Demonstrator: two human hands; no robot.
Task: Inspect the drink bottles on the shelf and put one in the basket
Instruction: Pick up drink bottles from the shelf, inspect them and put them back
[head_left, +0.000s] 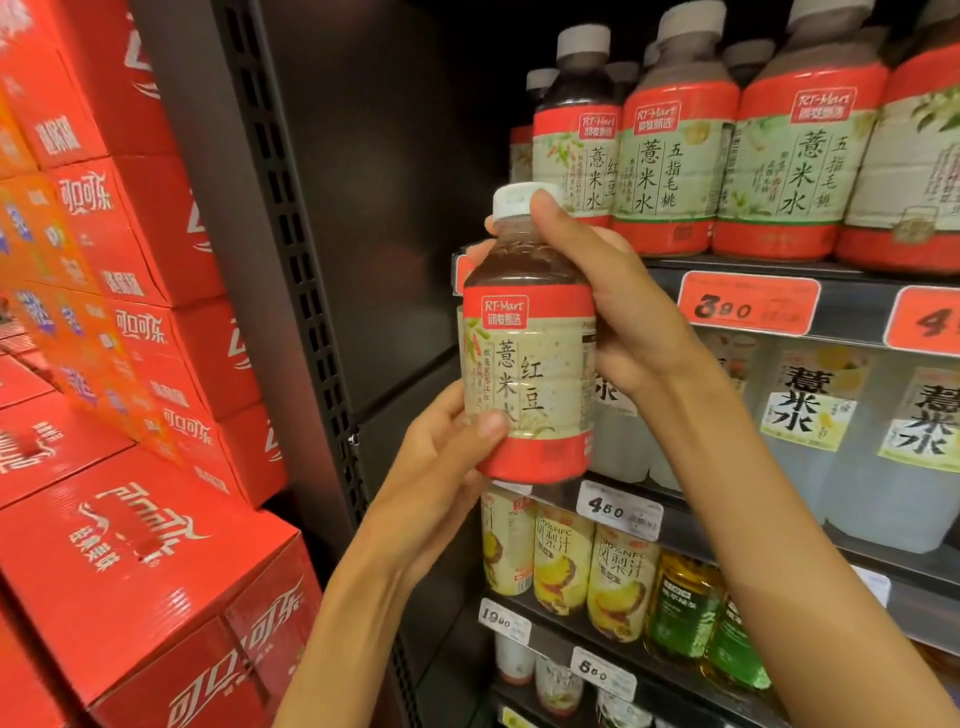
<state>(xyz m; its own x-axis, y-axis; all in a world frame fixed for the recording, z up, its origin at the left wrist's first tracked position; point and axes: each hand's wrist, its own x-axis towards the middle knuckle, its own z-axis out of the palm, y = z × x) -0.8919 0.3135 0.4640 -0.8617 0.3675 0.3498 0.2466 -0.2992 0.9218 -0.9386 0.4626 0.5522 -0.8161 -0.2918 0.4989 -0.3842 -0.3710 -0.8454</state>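
Bottle (527, 364) held upright off shelf (753, 270), label facing viewer for reading; right hand (597, 291) grips neck, left hand (447, 457) grips base.

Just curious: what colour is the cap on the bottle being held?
White, on the held bottle; the head view shows its cap clearly.

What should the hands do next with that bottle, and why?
Probably lower the bottle toward the basket. The left hand grips its base, the right hand its neck, label facing the camera, so it is already off the shelf. No basket shows here.
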